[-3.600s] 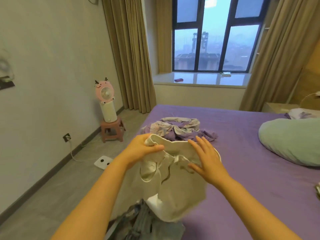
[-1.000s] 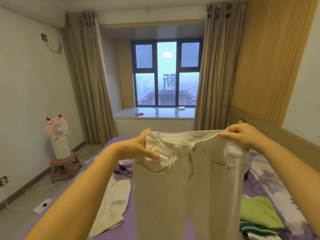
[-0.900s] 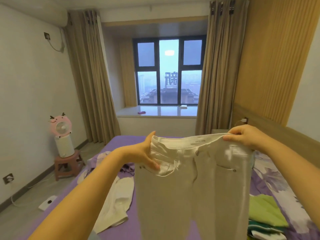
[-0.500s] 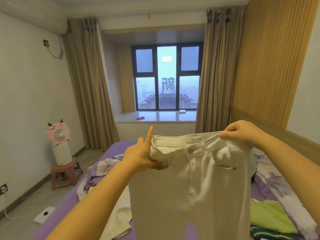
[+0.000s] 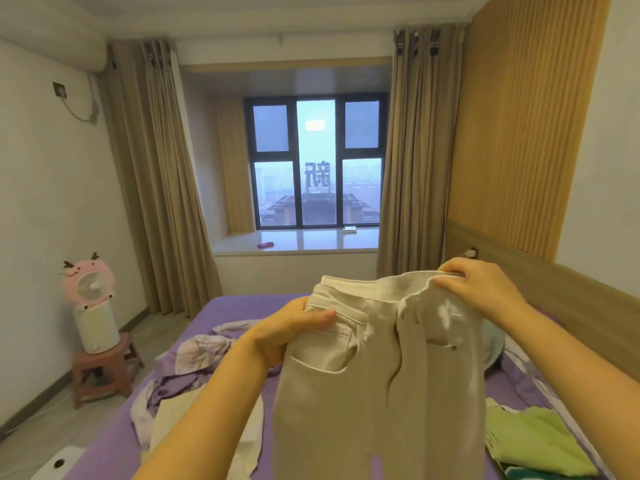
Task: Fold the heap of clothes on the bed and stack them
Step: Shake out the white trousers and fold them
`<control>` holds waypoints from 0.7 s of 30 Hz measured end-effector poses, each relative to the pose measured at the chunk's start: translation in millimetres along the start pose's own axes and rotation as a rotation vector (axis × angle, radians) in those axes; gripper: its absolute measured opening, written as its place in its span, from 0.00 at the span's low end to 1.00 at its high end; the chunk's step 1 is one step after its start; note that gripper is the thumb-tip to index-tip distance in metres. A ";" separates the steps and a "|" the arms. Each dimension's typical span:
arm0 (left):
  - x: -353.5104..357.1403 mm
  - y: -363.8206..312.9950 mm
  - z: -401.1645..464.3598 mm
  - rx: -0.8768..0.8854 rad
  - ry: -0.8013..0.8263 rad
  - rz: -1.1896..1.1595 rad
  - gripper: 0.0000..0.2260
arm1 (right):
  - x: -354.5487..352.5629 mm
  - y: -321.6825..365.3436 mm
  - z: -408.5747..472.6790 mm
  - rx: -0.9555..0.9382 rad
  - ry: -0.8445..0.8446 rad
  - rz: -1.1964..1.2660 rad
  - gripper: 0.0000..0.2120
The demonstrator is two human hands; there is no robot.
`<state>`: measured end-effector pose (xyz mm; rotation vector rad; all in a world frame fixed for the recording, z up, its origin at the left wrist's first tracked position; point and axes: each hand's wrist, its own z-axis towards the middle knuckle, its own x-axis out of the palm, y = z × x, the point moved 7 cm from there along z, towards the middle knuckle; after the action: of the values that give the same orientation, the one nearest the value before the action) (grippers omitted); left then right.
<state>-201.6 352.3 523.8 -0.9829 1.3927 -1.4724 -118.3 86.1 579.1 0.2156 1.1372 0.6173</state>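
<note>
Both hands hold a pair of white trousers (image 5: 381, 368) up in the air above the purple bed (image 5: 242, 306). Her or his left hand (image 5: 287, 332) grips the waistband at one side, thumb lying flat across the front just above a pocket, while the right hand (image 5: 481, 289) pinches the other side of the waistband a little higher, fingers curled over the edge. The waistband sags and buckles between the two grips, and the legs hang straight down out of sight at the bottom. Below and to the left, a rumpled heap of clothes (image 5: 194, 375) lies on the sheet, with what looks like a cream garment among it, though the arm hides much of that. Near the right edge of the bed rests a lime-green garment (image 5: 530, 441) on top of something striped. Beside the bed a pink fan (image 5: 88, 296) stands on a small stool (image 5: 104, 368).
</note>
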 end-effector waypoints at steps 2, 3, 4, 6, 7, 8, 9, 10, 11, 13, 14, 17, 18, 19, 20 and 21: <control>6.2 -3.6 7.8 0.020 0.030 -0.033 0.18 | 5.2 11.6 -7.0 -0.098 -0.077 0.008 0.10; 10.3 -6.7 12.1 0.023 0.046 -0.034 0.16 | 6.5 23.1 -13.2 -0.171 -0.103 0.094 0.11; 15.2 -10.0 16.1 0.017 0.057 -0.036 0.14 | 9.1 35.5 -21.9 -0.216 -0.075 0.242 0.12; 24.4 -17.5 25.0 0.008 0.083 -0.017 0.12 | 25.3 62.0 -40.6 -0.235 0.154 0.545 0.20; 28.8 -20.8 28.8 0.006 0.099 0.011 0.12 | 34.5 71.4 -47.3 -0.243 0.253 0.589 0.28; 33.7 -23.5 31.6 0.009 0.116 0.042 0.11 | 40.7 74.9 -49.9 -0.257 0.286 0.533 0.35; 37.9 -24.4 34.3 0.014 0.133 0.076 0.10 | 43.7 74.7 -48.9 -0.269 0.277 0.450 0.39; 39.8 -23.7 36.6 0.023 0.134 0.108 0.09 | 44.2 72.6 -46.6 -0.274 0.255 0.388 0.37; 40.2 -23.1 37.8 0.034 0.121 0.134 0.08 | 44.7 70.1 -44.5 -0.250 0.252 0.381 0.32; 37.9 -18.6 38.6 0.051 0.068 0.152 0.09 | 49.8 65.2 -42.4 -0.218 0.286 0.403 0.24; 36.4 -14.7 37.9 0.053 0.040 0.144 0.12 | 54.6 64.1 -43.2 -0.223 0.303 0.403 0.23; 32.4 -8.1 32.2 0.067 -0.075 0.160 0.14 | 67.0 64.6 -44.7 -0.213 0.369 0.514 0.19; 30.5 -7.5 29.9 0.079 -0.132 0.193 0.14 | 70.3 65.8 -44.7 -0.186 0.408 0.567 0.15; 27.5 -7.2 27.2 0.092 -0.201 0.237 0.14 | 73.0 67.4 -44.7 -0.168 0.452 0.611 0.12; 23.0 -6.2 24.0 0.102 -0.282 0.278 0.15 | 75.2 68.9 -44.7 -0.162 0.488 0.649 0.10; 18.1 -4.2 19.6 0.115 -0.367 0.314 0.16 | 77.3 70.8 -45.7 -0.165 0.516 0.687 0.09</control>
<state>-189.2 328.9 529.1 -0.8647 1.1226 -1.0650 -162.6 180.6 532.3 0.3184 1.5024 1.4306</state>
